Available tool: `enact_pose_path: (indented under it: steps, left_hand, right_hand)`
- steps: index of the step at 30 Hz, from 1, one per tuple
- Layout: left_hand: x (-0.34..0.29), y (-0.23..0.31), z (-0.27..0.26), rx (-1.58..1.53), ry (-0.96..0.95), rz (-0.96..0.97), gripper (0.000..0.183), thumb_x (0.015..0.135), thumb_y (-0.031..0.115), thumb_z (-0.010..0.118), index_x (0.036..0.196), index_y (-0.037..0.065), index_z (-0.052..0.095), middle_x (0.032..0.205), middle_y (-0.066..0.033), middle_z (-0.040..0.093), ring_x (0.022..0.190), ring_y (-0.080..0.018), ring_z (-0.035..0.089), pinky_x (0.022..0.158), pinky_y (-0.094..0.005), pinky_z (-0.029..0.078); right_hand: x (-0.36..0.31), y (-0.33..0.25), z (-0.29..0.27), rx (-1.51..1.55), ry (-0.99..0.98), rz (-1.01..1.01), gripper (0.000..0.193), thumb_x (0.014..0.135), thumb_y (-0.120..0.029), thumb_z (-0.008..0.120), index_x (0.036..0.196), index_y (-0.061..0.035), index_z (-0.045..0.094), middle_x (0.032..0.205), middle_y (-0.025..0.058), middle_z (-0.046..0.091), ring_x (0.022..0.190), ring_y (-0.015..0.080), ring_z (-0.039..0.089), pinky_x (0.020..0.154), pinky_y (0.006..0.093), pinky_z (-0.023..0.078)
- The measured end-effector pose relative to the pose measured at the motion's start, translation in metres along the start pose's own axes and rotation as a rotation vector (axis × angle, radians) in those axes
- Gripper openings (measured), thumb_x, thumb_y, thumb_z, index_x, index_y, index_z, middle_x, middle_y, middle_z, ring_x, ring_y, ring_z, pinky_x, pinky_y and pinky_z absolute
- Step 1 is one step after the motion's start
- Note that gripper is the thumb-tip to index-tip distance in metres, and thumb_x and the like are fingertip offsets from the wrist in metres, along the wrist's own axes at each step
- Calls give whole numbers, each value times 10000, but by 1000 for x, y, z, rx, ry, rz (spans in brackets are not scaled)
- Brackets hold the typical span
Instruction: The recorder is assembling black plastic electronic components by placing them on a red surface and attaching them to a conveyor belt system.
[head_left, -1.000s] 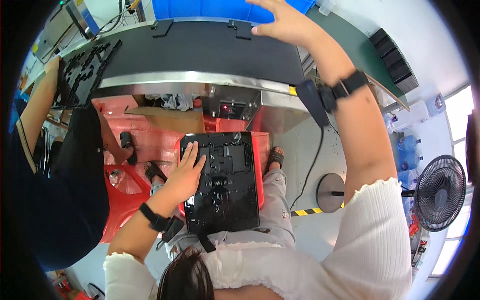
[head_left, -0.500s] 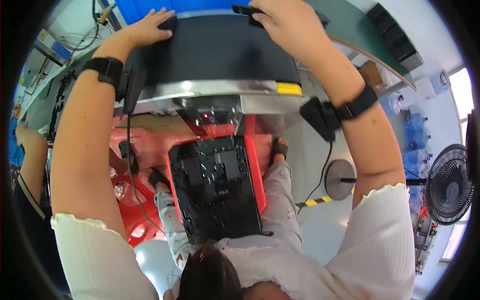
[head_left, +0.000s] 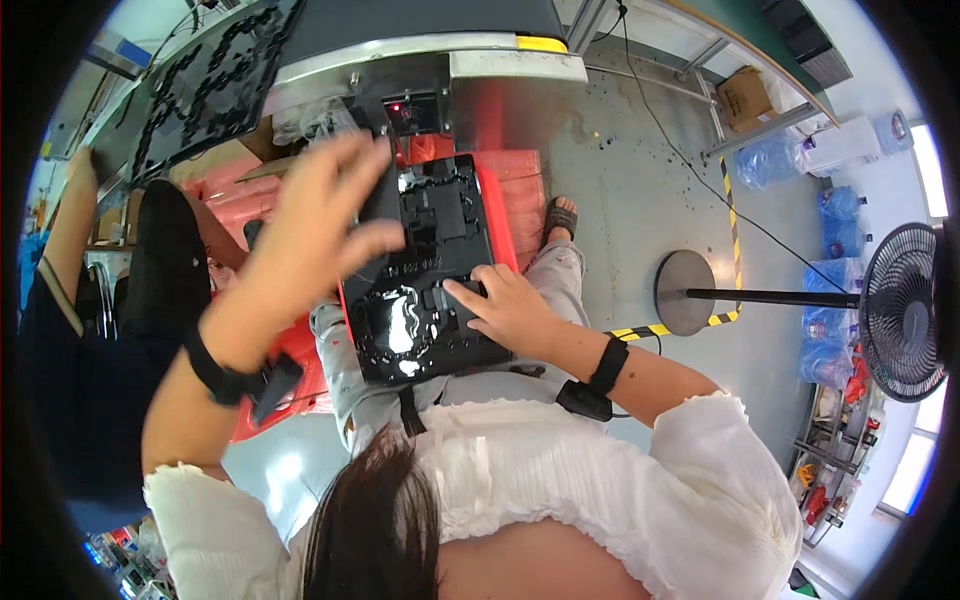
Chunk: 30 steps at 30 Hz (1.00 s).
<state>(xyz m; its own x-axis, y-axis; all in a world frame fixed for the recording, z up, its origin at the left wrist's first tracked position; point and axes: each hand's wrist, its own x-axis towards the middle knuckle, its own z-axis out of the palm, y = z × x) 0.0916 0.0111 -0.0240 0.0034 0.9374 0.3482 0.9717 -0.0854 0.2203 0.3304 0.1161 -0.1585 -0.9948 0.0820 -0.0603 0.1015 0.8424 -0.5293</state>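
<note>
A black moulded plastic tray (head_left: 430, 345) with raised shapes and glossy recesses lies across my lap, a red panel or bin edge (head_left: 497, 215) showing along its right side. My right hand (head_left: 515, 310) rests palm down on the tray's right part, fingers apart, the fingertips beside a small raised black block (head_left: 436, 299). Over the tray's far left part is my left hand (head_left: 325, 215), blurred by motion, its fingers spread and nothing visible in them. It hides some of the tray beneath. Both wrists wear black straps with small boxes.
Ahead runs a black conveyor belt (head_left: 420, 18) with a metal edge. Another black moulded tray (head_left: 210, 85) lies at far left, near a co-worker's hand (head_left: 80, 165). A fan (head_left: 910, 315) stands at right, its round base (head_left: 685, 290) by striped floor tape. A cardboard box (head_left: 745, 97) sits far right.
Both hands have come back from the conveyor to the tray on my lap. The view has tilted down, and the belt now sits higher in the picture.
</note>
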Motion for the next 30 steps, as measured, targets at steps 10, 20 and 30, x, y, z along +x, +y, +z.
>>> enact_pose_path:
  steps: [10,20,30]
  left_hand:
    - [-172,70,109,57,-247,-148,593,833,296,585,1321,16,395,1407,-149,341,1303,-298,325,1086,-474,209]
    - [-169,86,113,353,-323,-288,517,884,283,496,1335,45,413,1438,-108,316,1329,-297,275,1073,-593,116]
    - [-162,40,75,-501,98,-642,612,893,361,533,1360,8,353,1415,-177,328,1288,-316,359,1054,-484,272]
  right_hand:
    - [-31,-7,8,-464,-86,-431,543,844,-341,568,1264,-8,480,1395,179,374,1288,286,367,1023,470,320]
    - [88,-54,-137,-199,261,-331,492,787,-177,631,1240,-41,499,1185,189,531,1134,349,490,955,408,406]
    - [135,-67,-150,-753,557,-309,120,659,-140,576,748,-65,608,803,84,574,836,258,509,692,405,344]
